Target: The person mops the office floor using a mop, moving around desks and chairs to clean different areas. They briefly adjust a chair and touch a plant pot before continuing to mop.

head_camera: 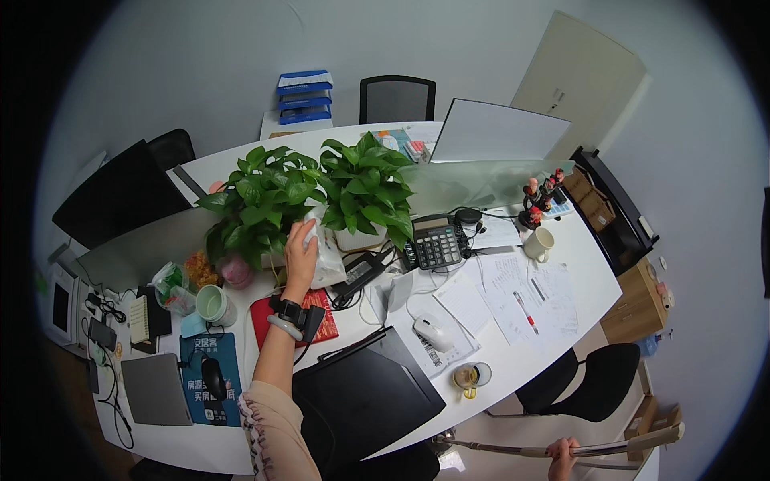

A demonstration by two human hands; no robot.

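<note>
My left hand (pixel 301 255) reaches across the desk and rests on a white plastic packet (pixel 328 258), among two leafy potted plants (pixel 367 186). The fingers lie over its left side; whether they grip it is unclear. A dark device is strapped to the wrist, beside a pale bangle. Below the forearm lies a red book (pixel 325 318). At the lower right, away from the desk top, my right hand (pixel 562 454) is closed around a long metal tube with a pale end piece (pixel 656 438), held roughly level.
A black monitor (pixel 367 403) stands in front of me. Around it are a white mouse (pixel 433 333), a glass cup (pixel 472 376), a calculator (pixel 436 243), papers, a mug (pixel 538 245) and a grey laptop (pixel 154 391). Frosted dividers (pixel 481 186) cross the desk; a black chair (pixel 601 385) stands at right.
</note>
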